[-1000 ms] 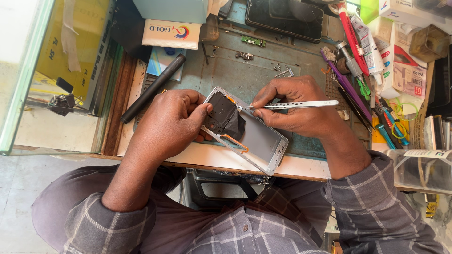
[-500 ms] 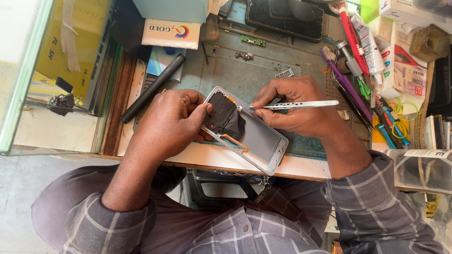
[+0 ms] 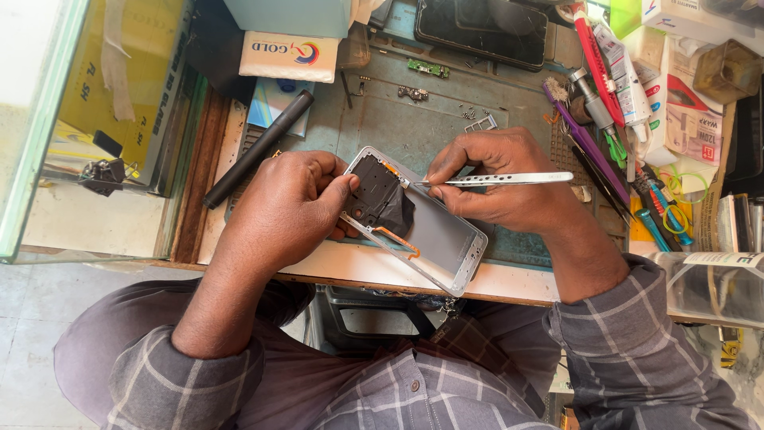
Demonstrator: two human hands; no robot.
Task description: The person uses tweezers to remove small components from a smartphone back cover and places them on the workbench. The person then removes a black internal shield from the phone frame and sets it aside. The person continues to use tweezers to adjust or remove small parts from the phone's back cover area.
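Note:
An opened phone frame (image 3: 430,231) with a silver rim lies tilted on the green work mat (image 3: 414,127), its dark upper part and an orange flex cable showing. My left hand (image 3: 290,203) grips the frame's upper left corner, thumb pressed on the dark cover. My right hand (image 3: 497,187) holds silver tweezers (image 3: 501,180), with their tip touching the frame's upper edge near my left thumb.
A black cylinder tool (image 3: 259,147) lies left of the mat. A dark phone screen (image 3: 481,32) rests at the back. Small circuit pieces (image 3: 428,68) and screws dot the mat. Screwdrivers, tubes and cutters (image 3: 605,119) crowd the right side. A glass case (image 3: 95,119) stands at left.

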